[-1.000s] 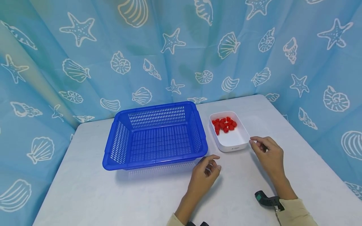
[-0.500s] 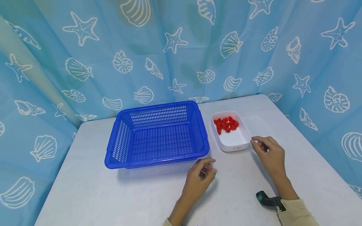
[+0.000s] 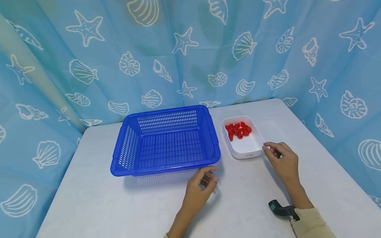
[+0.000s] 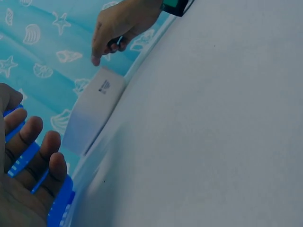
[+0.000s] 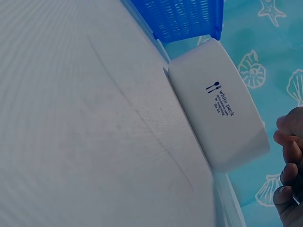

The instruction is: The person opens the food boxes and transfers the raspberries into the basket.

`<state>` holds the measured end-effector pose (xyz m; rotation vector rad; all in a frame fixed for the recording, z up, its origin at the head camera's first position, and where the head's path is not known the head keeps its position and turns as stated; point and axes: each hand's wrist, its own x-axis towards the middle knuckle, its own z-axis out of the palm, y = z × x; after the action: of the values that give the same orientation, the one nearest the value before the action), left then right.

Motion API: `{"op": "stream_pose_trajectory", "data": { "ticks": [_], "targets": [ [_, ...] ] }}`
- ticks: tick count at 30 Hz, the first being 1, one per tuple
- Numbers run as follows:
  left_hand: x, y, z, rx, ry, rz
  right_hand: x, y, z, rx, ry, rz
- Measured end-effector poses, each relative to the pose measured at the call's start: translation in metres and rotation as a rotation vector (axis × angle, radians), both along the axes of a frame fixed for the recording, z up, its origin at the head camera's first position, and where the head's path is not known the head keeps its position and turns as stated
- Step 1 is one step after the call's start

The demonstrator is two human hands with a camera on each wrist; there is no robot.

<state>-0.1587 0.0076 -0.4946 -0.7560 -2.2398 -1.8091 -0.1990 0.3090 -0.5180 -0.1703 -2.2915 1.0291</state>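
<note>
My left hand (image 3: 196,190) hovers in front of the blue basket's near right corner, its fingers loosely bent and holding nothing. In the left wrist view its fingers (image 4: 49,144) are spread apart. The blue plastic basket (image 3: 165,172) has slotted walls and holds nothing that I can see. My right hand (image 3: 282,162) is at the near right corner of a white plastic box (image 3: 248,154). Its thumb and forefinger are close together beside the rim; the right wrist view shows a small gap from the box. Several small red, berry-like pieces (image 3: 236,129) lie in the box's far part.
A white cloth (image 3: 125,211) covers the table. Behind and beside it hangs a blue curtain (image 3: 190,66) with white shells and starfish. A black strap device (image 3: 279,209) sits on the right wrist. The box stands just right of the basket.
My left hand has moved left, away from the white box. My right hand stays at the box's corner; the basket, box and red pieces have not visibly moved on the table.
</note>
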Motion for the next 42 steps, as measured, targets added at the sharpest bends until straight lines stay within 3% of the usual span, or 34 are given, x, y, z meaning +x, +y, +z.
{"op": "stream_pose_trajectory", "data": {
  "ticks": [2, 13, 16, 21, 25, 31, 42],
  "targets": [
    [0.004, -0.002, 0.01, 0.003, 0.004, 0.01, -0.001, -0.001, 0.0, -0.001, 0.001, 0.001],
    [0.006, -0.019, 0.015, 0.016, 0.029, 0.014, -0.005, -0.008, 0.004, 0.008, 0.012, 0.032],
    [0.004, -0.023, 0.011, 0.022, 0.039, 0.03, -0.007, -0.01, 0.005, 0.013, 0.022, 0.038],
    [-0.003, -0.029, -0.008, 0.023, 0.043, 0.062, -0.009, -0.011, 0.003, 0.009, 0.03, 0.045],
    [-0.006, -0.034, -0.016, 0.026, 0.038, 0.056, -0.011, -0.013, 0.003, 0.013, 0.038, 0.059],
    [-0.006, -0.041, -0.016, 0.038, 0.044, 0.049, -0.015, -0.015, 0.003, 0.032, 0.055, 0.066],
    [-0.007, -0.052, -0.009, 0.096, 0.132, 0.042, -0.022, -0.02, 0.004, 0.074, 0.039, 0.058]
  ]
}}
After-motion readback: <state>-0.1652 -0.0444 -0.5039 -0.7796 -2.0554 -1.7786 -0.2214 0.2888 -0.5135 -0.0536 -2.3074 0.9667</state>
